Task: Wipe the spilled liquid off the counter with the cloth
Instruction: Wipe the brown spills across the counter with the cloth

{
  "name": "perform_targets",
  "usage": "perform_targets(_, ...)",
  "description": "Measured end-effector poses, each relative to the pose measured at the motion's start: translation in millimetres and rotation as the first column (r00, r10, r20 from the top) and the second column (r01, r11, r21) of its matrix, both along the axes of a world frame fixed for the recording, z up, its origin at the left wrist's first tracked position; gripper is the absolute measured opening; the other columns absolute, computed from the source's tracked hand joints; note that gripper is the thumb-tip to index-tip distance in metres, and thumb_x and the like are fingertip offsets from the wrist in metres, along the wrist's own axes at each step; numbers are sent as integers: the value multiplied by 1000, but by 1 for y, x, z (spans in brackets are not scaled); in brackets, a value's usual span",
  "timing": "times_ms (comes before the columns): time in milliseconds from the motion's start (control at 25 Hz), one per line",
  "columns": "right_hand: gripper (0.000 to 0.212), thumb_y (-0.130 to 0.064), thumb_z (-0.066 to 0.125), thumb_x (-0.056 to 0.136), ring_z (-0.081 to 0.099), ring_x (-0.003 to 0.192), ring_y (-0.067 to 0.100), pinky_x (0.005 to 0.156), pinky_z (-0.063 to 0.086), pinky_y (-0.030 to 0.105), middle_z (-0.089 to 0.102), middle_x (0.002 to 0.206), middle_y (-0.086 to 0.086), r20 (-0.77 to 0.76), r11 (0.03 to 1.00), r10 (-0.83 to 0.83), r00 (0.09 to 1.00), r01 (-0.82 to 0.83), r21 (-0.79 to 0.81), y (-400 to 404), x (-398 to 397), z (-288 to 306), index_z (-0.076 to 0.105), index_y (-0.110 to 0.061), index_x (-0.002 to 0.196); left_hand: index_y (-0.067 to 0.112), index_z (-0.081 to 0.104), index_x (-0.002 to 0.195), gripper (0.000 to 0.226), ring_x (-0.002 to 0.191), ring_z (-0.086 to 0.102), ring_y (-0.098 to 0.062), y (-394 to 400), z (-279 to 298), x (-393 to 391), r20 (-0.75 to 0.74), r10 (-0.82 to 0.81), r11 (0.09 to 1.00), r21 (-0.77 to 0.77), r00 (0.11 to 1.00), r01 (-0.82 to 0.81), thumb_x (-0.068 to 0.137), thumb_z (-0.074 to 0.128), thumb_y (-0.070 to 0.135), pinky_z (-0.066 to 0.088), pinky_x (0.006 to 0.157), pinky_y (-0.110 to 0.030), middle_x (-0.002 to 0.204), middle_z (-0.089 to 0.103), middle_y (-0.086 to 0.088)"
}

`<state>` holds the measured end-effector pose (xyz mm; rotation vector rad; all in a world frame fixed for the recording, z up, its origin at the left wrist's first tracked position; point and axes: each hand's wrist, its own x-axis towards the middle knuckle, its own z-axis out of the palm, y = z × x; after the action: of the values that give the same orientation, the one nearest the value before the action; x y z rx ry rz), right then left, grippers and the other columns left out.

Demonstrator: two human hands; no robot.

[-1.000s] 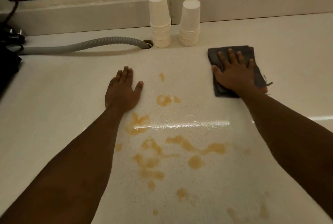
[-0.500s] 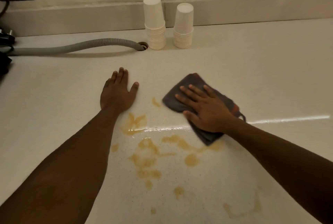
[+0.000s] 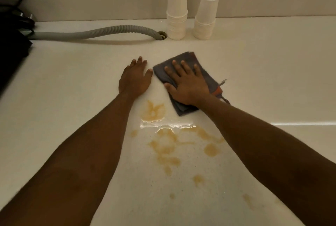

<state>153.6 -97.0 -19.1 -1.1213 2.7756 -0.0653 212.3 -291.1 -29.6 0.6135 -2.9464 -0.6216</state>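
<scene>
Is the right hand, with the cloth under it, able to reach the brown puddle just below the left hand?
Probably yes. The right hand presses flat on the cloth, and the puddle lies just beside the cloth's near corner, with bare counter between. The left hand rests beyond the puddle, not over it.

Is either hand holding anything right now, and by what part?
Right hand presses flat on the folded cloth's top, not gripping it. Left hand rests bare on the counter.

Cup stacks [image 3: 177,11] and hose [image 3: 94,32] block counter's [image 3: 272,80] back.
</scene>
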Motion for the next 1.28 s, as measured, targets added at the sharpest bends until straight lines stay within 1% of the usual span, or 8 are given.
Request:
perform_targets(80, 62, -60, 9, 95, -7, 150, 20, 119, -6, 51, -6, 163, -3, -18, 989, 146, 989, -145, 11, 30, 31, 1, -2, -37, 152, 17, 39, 145, 49, 146, 25, -17, -8, 6, 10, -74, 11, 994, 113, 997, -3, 98, 41, 33, 16, 119, -32, 157, 31, -1)
perform_targets(200, 60, -60, 8, 94, -6, 149, 14, 120, -2, 46, -5, 162, -10, -36, 963, 269, 963, -268, 12, 104, 46, 1, -1, -41, 151, 18, 40, 144, 48, 144, 29, -16, -29, 10, 50, -94, -8, 1000, -31, 996, 5, 98, 42, 31, 18, 118, -32, 155, 34, 2)
perform_targets(360, 64, -63, 6, 90, 3, 150, 19, 119, 3, 49, 3, 163, -5, -51, 988, -153, 987, 154, 15, 151, -9, 3, 0, -42, 150, 17, 35, 146, 52, 146, 25, -18, -78, 12, 115, -41, 91, 987, -131, 995, -96, 98, 41, 34, 18, 120, -35, 157, 30, -1)
perform_targets(520, 65, -61, 15, 94, -1, 150, 27, 118, 0, 57, 0, 164, 0, -5, 907, -420, 907, 420, -4, 85, -41, 2, 4, -34, 153, 14, 26, 150, 54, 148, 16, -21, -88, 5, 154, 54, 183, 972, -160, 982, -173, 100, 33, 35, 13, 120, -37, 160, 19, -4)
perform_targets(800, 66, -62, 9, 94, -4, 150, 25, 118, -4, 56, -4, 164, 1, -2, 1000, -2, 1000, 2, 5, -39, 45, 2, 0, -35, 153, 19, 21, 151, 54, 149, 11, -17, -84, -2, 158, 41, 198, 971, -147, 979, -190, 101, 24, 38, 10, 122, -35, 162, 13, 1)
perform_targets(960, 61, -61, 5, 95, -11, 149, 15, 119, -8, 47, -9, 162, -8, -1, 946, 322, 947, -322, 28, 3, 89, 3, -3, -41, 151, 17, 21, 151, 53, 149, 11, -17, -84, -2, 158, 31, 184, 975, -132, 982, -179, 101, 24, 36, 10, 122, -35, 162, 14, 0)
perform_targets(1040, 59, -61, 6, 94, -9, 149, 12, 120, -6, 43, -7, 161, -13, -11, 931, 364, 931, -364, 25, 54, 84, 2, -1, -44, 150, 16, 23, 151, 52, 149, 12, -18, -83, -1, 159, 9, 183, 973, -144, 983, -180, 102, 25, 33, 11, 122, -35, 161, 16, -2)
perform_targets(1280, 65, -63, 10, 92, 2, 150, 21, 120, 3, 51, 1, 163, -5, -23, 973, -232, 973, 232, 13, 91, -4, 5, 4, -39, 152, 15, 22, 151, 53, 149, 14, -20, -83, -6, 156, 19, 195, 966, -174, 981, -189, 101, 22, 32, 12, 121, -35, 161, 17, -3)
